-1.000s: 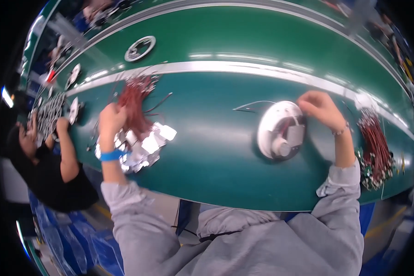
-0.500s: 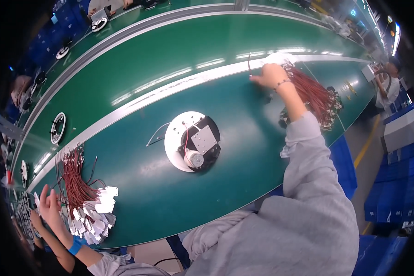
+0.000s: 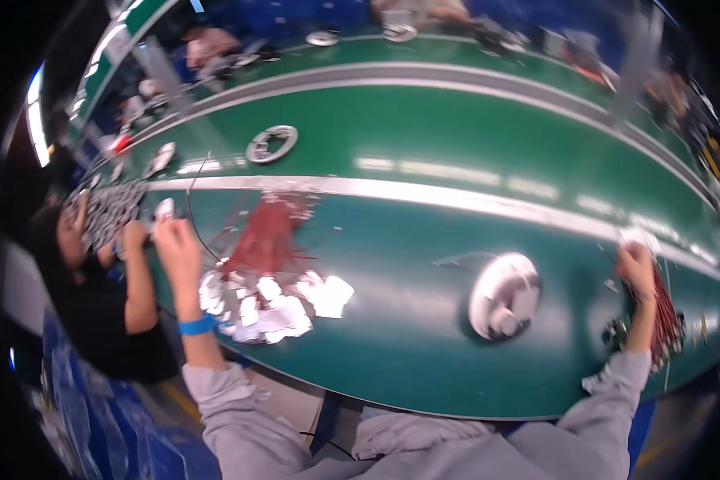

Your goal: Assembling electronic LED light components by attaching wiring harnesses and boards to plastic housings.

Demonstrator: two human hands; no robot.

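Note:
My left hand (image 3: 178,252), raised beside a pile of white plates (image 3: 276,316) with red wires (image 3: 266,240), pinches a small white piece (image 3: 165,210). A thin dark wire (image 3: 190,204) curves up close to that hand. At the right, my right hand (image 3: 636,268) is closed at the white end (image 3: 640,238) of a bundle of red wires (image 3: 666,308); blur hides what its fingers hold. Between the hands lies a round white housing (image 3: 488,292) with a small cylinder (image 3: 505,322) on it and a loose cable at its far side.
A co-worker in black (image 3: 108,312) sits close on my left, an arm near my left hand. Beyond the pale rail (image 3: 456,198), a white ring-shaped part (image 3: 272,144) lies on the green belt (image 3: 424,120). Small green boards (image 3: 616,330) lie near the right bundle.
My view has swung left, so everything appears shifted right. My left hand has gone from spread fingers to a pinch on a small white piece. My right hand stays at the right wire bundle.

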